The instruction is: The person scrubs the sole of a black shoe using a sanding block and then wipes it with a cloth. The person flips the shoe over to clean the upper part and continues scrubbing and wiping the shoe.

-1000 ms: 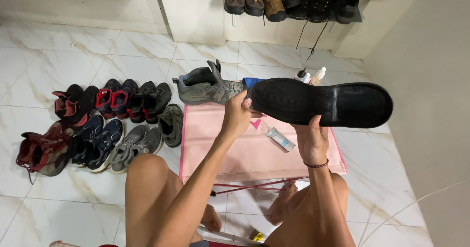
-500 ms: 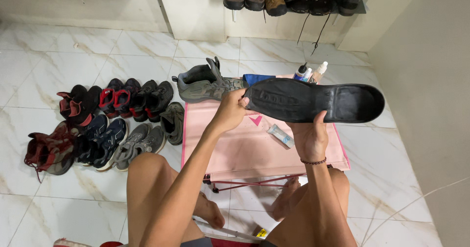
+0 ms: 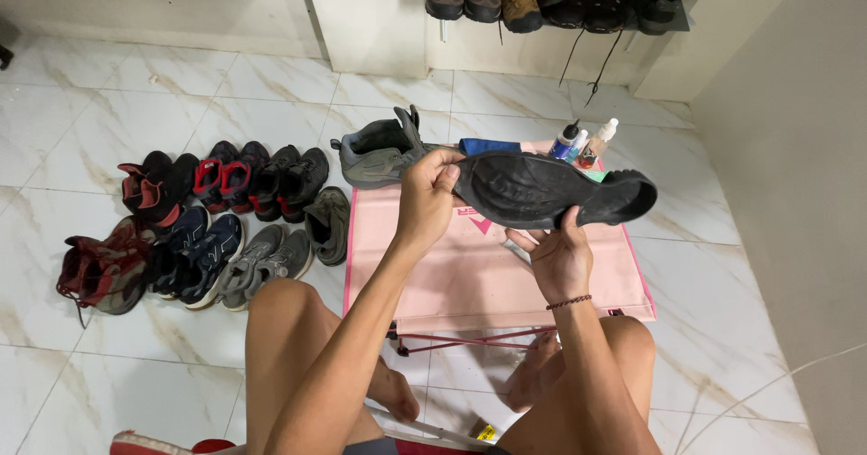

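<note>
Moved: black sole (image 3: 542, 187) is now tilted, toe end lower than before.
Left hand (image 3: 426, 198): clenched on toe.
Right hand (image 3: 558, 258): grasping sole beneath.
Around: grey shoe (image 3: 377, 153), bottles (image 3: 582, 143), pink table (image 3: 470, 279).

The sole (image 3: 551, 189) pinched in the fingers (image 3: 440, 177) is matte black with a moulded tread pattern. Beneath the fingers, the table (image 3: 470, 279) is pale pink with a brighter pink edge. Just beyond the fingers stands a grey shoe (image 3: 379, 153). Far out to their left sit black-and-red shoes (image 3: 226, 180), navy ones (image 3: 199, 256) and a maroon pair (image 3: 99, 270). The floor (image 3: 135, 112) is white marble-veined tile.
</note>
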